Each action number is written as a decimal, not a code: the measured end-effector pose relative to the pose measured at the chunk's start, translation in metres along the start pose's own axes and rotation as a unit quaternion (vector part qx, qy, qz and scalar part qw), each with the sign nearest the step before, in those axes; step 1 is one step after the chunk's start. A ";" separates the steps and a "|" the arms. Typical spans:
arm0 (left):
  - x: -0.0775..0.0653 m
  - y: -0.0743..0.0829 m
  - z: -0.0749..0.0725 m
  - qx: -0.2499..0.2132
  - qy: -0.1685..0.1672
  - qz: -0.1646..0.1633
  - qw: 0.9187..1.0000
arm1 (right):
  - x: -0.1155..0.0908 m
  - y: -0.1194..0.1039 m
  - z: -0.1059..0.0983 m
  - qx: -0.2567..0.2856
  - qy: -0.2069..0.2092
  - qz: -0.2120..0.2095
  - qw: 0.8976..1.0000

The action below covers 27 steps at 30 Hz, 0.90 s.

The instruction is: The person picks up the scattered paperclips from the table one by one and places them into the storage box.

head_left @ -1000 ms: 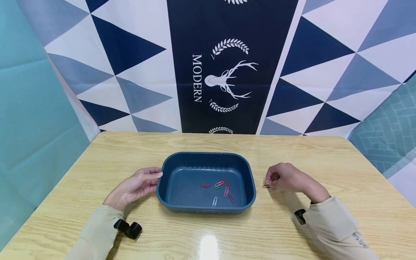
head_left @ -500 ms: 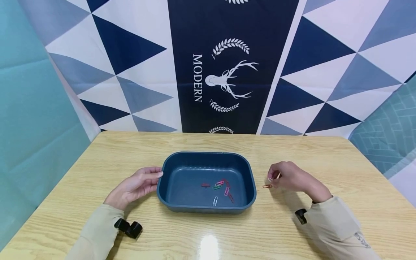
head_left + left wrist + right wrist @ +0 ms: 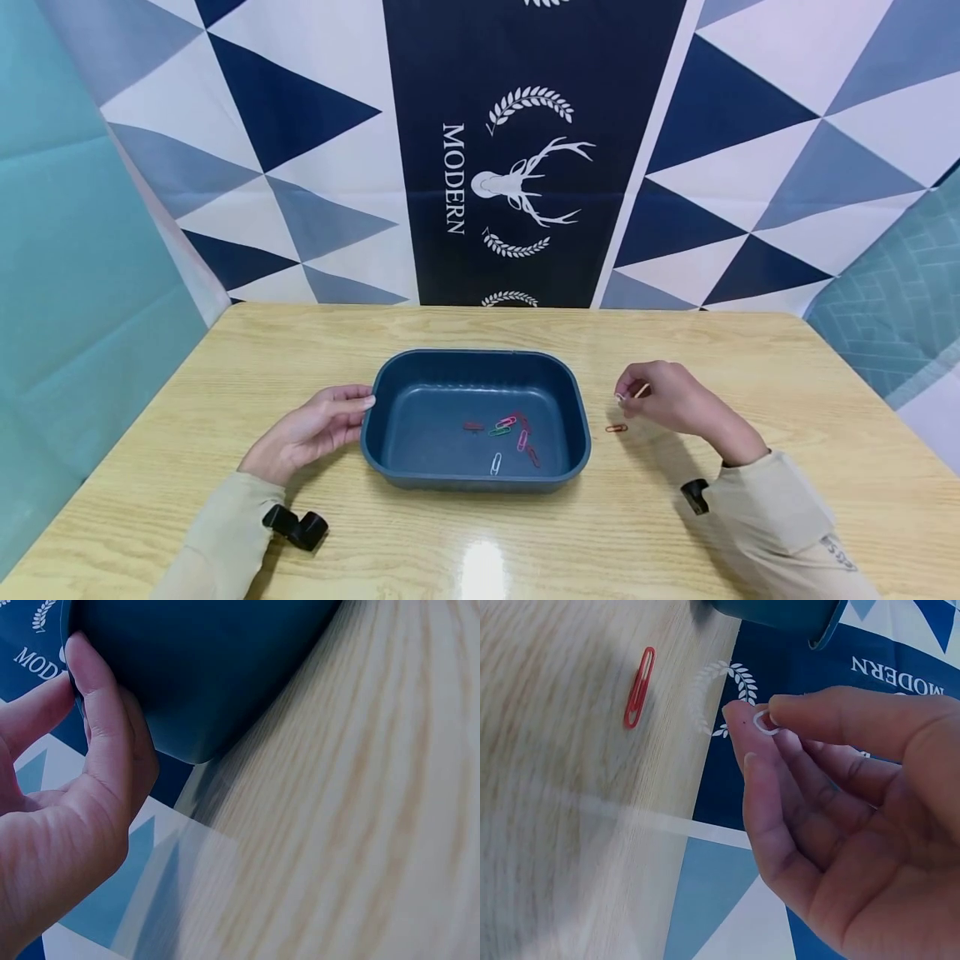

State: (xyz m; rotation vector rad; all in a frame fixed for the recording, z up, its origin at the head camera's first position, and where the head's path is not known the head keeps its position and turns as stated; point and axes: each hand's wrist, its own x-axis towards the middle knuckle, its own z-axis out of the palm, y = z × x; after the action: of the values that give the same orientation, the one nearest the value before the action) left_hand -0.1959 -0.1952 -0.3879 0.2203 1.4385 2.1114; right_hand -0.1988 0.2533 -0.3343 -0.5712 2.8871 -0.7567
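Observation:
A dark blue rectangular bin [image 3: 476,483] stands on the wooden table. Its left rim is pinched between the thumb and fingers of my left hand [image 3: 318,429], also seen in the left wrist view on the bin's outer wall [image 3: 217,675]. To the right of the bin, my right hand [image 3: 667,400] is raised over the table. Thumb and index finger pinch a white paper clip [image 3: 763,723], mostly hidden by the fingertips. Below that hand a red-orange paper clip [image 3: 617,428] lies on the table.
Several paper clips lie inside the bin, among them a white paper clip [image 3: 496,464], a green paper clip [image 3: 498,432] and a pink paper clip [image 3: 522,440]. A patterned cloth [image 3: 315,167] hangs behind the table [image 3: 337,533].
My right hand has lifted slightly from the tabletop with the white paper clip, leaving the red-orange paper clip in full view. The left hand and the bin have stayed put.

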 end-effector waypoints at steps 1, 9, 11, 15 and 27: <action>0.000 0.000 0.000 -0.001 -0.001 0.001 1.000 | 0.000 -0.001 0.000 0.003 0.004 0.003 1.000; 0.000 0.001 0.001 -0.004 0.000 0.002 1.000 | 0.002 -0.001 0.000 0.002 0.031 0.002 1.000; 0.000 0.001 0.001 -0.004 -0.001 0.001 1.000 | 0.002 -0.002 0.000 0.005 0.033 0.005 0.999; 0.000 0.001 0.000 -0.009 -0.006 0.001 1.000 | 0.001 -0.003 0.000 0.010 0.042 0.004 0.999; -0.002 0.002 -0.001 -0.022 -0.003 -0.005 1.000 | 0.001 -0.009 -0.002 0.023 0.101 -0.031 0.994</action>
State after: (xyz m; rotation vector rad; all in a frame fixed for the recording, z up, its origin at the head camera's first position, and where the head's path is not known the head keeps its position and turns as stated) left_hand -0.1957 -0.1975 -0.3866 0.2027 1.3860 2.1300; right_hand -0.1975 0.2467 -0.3287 -0.6161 3.0374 -0.9373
